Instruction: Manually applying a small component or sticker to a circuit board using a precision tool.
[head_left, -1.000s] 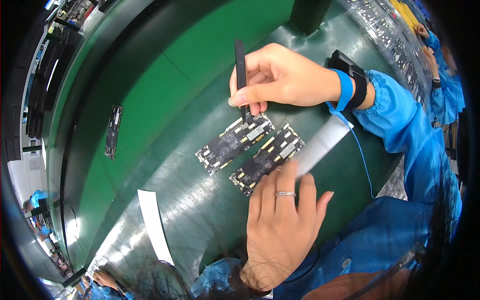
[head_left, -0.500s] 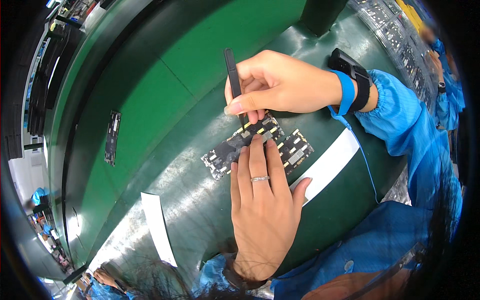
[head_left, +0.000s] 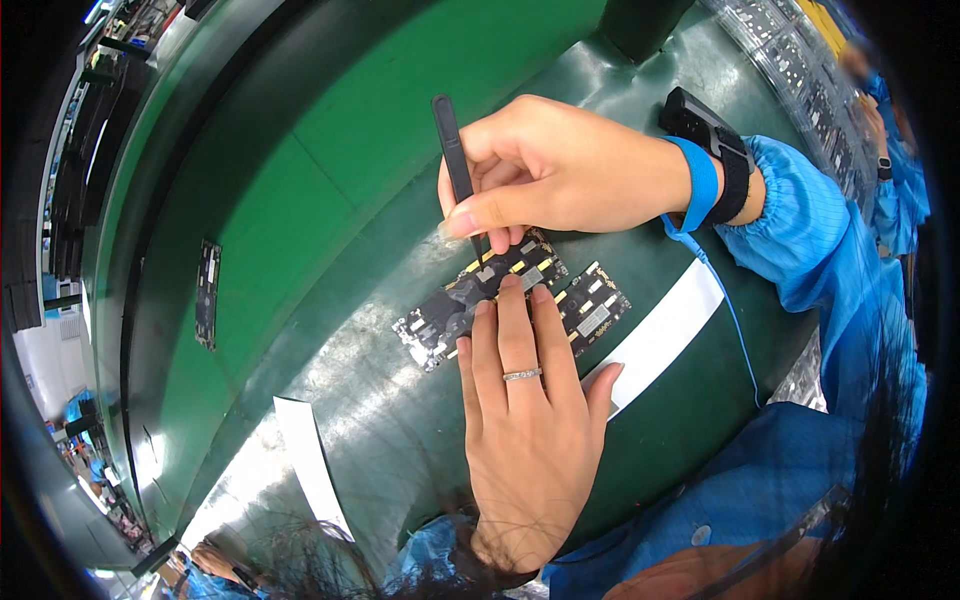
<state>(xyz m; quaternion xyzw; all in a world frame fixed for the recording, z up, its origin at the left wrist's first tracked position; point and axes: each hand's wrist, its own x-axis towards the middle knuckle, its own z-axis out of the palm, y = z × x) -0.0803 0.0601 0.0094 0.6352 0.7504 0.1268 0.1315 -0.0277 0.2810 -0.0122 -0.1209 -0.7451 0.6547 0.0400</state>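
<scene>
Two dark circuit boards with gold pads lie side by side on the green mat: the left board [head_left: 445,312] and the right board [head_left: 600,305]. My left hand [head_left: 525,420], with a ring on one finger, lies flat, its fingertips pressing on both boards. My right hand [head_left: 550,170] reaches in from the right and grips black tweezers [head_left: 452,150]. The tweezer tip touches the upper end of the left board, right by my left fingertips. A blue wrist strap [head_left: 700,185] with a cord sits on my right wrist.
A white paper strip [head_left: 665,335] lies right of the boards, another white strip [head_left: 310,465] lower left. A third dark board [head_left: 207,293] rests on the green belt at the left. Component trays [head_left: 800,60] and another person's blue sleeve [head_left: 900,190] are upper right.
My left hand slid up from the near edge onto the boards and now presses them. The boards shifted slightly. My right hand kept the tweezers at the board's upper end.
</scene>
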